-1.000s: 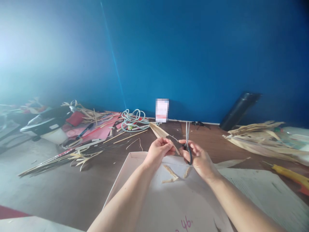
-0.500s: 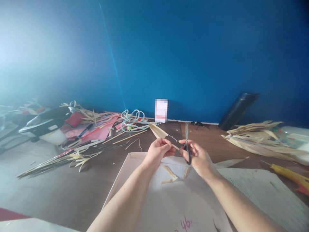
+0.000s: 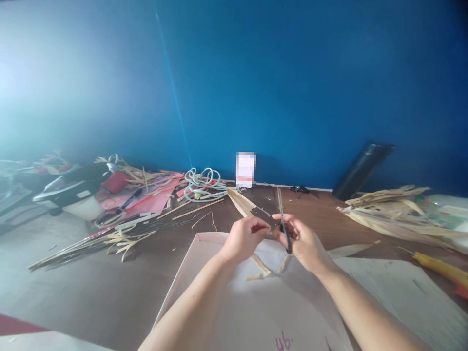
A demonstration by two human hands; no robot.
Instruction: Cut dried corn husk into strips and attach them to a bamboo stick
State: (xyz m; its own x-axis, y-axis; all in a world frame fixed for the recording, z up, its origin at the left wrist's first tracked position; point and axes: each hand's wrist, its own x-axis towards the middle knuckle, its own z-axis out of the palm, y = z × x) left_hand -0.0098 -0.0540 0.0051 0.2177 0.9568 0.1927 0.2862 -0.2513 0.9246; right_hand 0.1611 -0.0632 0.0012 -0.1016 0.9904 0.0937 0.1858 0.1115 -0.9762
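My left hand (image 3: pixel 243 236) is closed, pinching one end of a long dried leaf strip (image 3: pixel 242 203) that runs up and to the left from the fingers. My right hand (image 3: pixel 302 239) is wrapped round the black handles of a pair of scissors (image 3: pixel 281 214), whose blades point up and away, closed or nearly so, right beside the left fingers. Both hands hover over a pale cardboard sheet (image 3: pixel 219 302). A few cut leaf scraps (image 3: pixel 261 268) lie on the sheet under the hands.
A heap of dried husks (image 3: pixel 395 209) lies at the right, with a yellow tool (image 3: pixel 442 268) and printed paper (image 3: pixel 402 292) nearer. At the left are thin sticks (image 3: pixel 106 239), red paper (image 3: pixel 146 197), a coiled pale cord (image 3: pixel 203 183) and a black-and-white appliance (image 3: pixel 69 192). A black tube (image 3: pixel 361 168) leans on the blue wall.
The scissor blades have closed from slightly apart and tilted a little left. My left hand has shifted slightly right and down, toward the right hand. The dark leaf piece between the hands no longer shows.
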